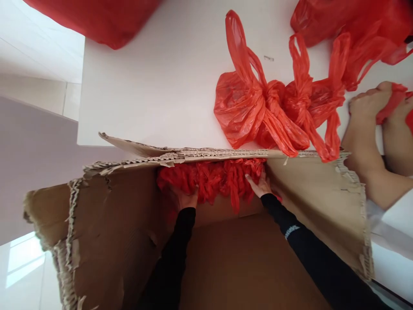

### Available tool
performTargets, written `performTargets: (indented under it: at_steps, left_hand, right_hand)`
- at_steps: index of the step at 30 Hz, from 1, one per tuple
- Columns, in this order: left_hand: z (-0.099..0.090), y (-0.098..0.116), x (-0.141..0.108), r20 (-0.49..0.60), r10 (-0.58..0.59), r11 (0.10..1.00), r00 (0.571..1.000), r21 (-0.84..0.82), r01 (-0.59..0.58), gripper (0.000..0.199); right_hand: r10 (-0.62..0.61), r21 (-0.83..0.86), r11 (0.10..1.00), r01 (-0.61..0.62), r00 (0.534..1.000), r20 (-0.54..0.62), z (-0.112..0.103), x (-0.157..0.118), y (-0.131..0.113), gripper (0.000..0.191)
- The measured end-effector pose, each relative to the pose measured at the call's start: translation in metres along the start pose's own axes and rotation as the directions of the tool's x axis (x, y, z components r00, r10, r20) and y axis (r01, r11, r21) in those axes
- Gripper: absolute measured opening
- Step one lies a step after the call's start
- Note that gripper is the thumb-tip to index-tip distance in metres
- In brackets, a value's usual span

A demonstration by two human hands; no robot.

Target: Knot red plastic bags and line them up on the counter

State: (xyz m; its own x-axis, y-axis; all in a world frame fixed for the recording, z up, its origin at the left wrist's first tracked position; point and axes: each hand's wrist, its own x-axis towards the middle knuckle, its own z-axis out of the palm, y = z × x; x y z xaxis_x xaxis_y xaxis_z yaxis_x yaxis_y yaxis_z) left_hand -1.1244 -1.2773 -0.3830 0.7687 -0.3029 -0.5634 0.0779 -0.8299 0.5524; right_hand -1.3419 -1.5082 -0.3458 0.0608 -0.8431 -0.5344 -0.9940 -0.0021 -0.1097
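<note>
Both my arms, in black sleeves, reach down into a deep cardboard box. A row of knotted red plastic bags lies bunched against the box's far wall. At the left end of this row my left hand grips the bags, its fingertips buried in the red plastic. My right hand holds the other end, thumb in front and the other fingers partly hidden. What the bags contain cannot be made out.
Beyond the box is a white table. Tied red bags rest at its near edge, some handles overhanging the box rim. More red plastic lies at the back right. Another person's hand is at the right, near red plastic.
</note>
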Motion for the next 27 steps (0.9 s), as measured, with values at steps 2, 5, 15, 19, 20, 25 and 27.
performTargets:
  at_steps: [2,5,15,19,20,25,27]
  left_hand:
    - [0.02,0.01,-0.003,-0.056,-0.023,0.999,0.998,0.03,0.025,0.065]
    - [0.053,0.026,-0.004,-0.114,-0.042,0.996,0.993,0.078,0.051,0.073]
    - [0.067,0.043,0.017,-0.254,-0.111,0.93,0.961,0.313,0.19,0.068]
    - [0.051,0.043,0.021,-0.223,-0.089,0.916,0.971,0.365,0.168,0.059]
    - [0.048,0.044,0.022,-0.211,-0.088,0.914,0.973,0.372,0.164,0.057]
    - [0.03,0.046,0.023,-0.139,-0.114,0.915,0.984,0.37,0.158,0.05]
    - [0.021,0.044,0.022,-0.107,-0.142,0.919,0.984,0.354,0.172,0.047]
  right_hand:
    - [-0.008,0.025,1.0,0.008,1.0,0.025,0.02,-0.003,-0.012,0.115]
    - [-0.035,0.011,0.999,0.035,0.998,0.044,0.047,-0.01,-0.028,0.131]
    - [-0.046,-0.257,0.967,0.005,0.987,-0.154,0.055,0.012,-0.02,0.086]
    - [-0.066,-0.304,0.953,0.019,0.987,-0.147,0.051,0.017,-0.018,0.084]
    - [-0.071,-0.306,0.952,0.026,0.988,-0.137,0.051,0.019,-0.019,0.081]
    - [-0.119,-0.284,0.953,0.104,0.992,-0.035,0.049,0.031,-0.016,0.053]
    - [-0.122,-0.275,0.955,0.113,0.992,-0.017,0.044,0.033,-0.009,0.048]
